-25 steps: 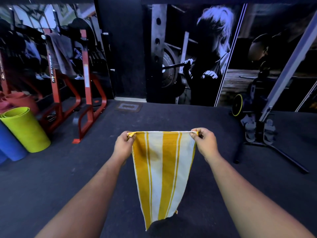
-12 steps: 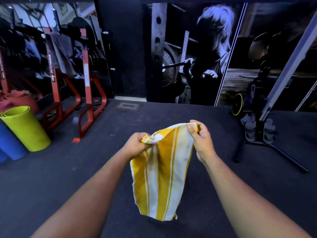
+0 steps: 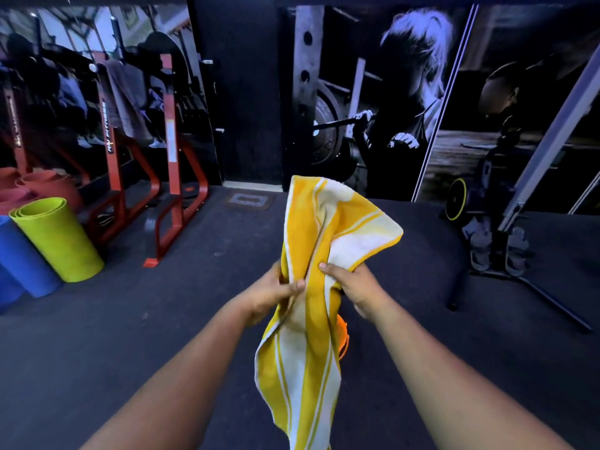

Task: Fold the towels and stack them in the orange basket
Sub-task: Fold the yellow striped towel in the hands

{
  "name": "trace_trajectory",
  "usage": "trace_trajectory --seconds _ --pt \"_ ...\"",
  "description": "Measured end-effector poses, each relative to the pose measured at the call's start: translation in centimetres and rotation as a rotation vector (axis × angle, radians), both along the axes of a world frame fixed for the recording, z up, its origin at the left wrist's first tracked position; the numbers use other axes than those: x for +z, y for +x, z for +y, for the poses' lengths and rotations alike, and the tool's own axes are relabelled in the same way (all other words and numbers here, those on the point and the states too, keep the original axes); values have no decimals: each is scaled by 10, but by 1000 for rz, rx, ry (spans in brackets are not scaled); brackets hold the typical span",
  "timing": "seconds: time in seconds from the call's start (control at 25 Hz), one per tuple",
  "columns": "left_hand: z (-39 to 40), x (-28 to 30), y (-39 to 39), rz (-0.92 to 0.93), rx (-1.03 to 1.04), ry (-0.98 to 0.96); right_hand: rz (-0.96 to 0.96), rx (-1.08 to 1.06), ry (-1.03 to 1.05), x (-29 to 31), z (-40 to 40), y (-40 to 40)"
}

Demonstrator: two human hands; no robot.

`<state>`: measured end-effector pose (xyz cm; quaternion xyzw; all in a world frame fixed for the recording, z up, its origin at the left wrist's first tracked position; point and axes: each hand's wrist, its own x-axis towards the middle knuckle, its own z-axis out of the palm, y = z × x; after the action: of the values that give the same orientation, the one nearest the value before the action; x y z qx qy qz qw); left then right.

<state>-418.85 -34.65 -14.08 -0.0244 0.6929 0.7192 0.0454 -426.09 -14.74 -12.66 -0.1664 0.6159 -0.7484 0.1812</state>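
Honestly, my left hand (image 3: 274,295) and right hand (image 3: 355,289) were pinching the yellow striped towel (image 3: 311,319) at its bunched middle, in mid-air over the dark floor (image 3: 130,336). A sliver of orange basket (image 3: 343,339) showed just behind it. I judged the loose top flopping right could skew the fold, or the long tail might drag.

Dark gym floor (image 3: 162,336), green mat roll (image 3: 56,238), blue roll (image 3: 22,271), red rack (image 3: 162,190)

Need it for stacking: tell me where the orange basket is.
Head view, low centre: only an orange sliver shows behind the striped towel, below the right hand; probably the basket.
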Motion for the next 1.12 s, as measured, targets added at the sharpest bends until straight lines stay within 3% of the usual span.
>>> trace_trajectory --seconds 0.08,0.2,0.32,0.48,0.52,0.6,0.76,0.96,1.04,1.12 --pt "5 -30 18 -109 -129 -169 0 -24 -34 15 -3 -7" --pt "12 -47 26 -75 23 -242 -48 -117 23 24 -11 -21" --pt "14 -34 21 -4 158 -12 -243 -15 -64 13 -7 -26" --pt "16 -13 5 -28 153 265 -252 282 435 -31 16 -3" --pt "15 -7 3 -44 132 312 -222 264 462 -41 19 1" --pt "10 -2 3 -68 89 313 -213 147 309 -50 19 -1" --pt "-12 -15 8 -132 154 12 -269 61 114 -39 14 -12" --pt "-31 -12 -2 -158 256 40 -318 2 22 -28 11 -16" --pt "-35 -16 7 -265 163 51 -278 -17 -46 -19 9 -19" --pt "-43 -29 17 -366 28 -160 -223 -90 -68 -13 9 -26"
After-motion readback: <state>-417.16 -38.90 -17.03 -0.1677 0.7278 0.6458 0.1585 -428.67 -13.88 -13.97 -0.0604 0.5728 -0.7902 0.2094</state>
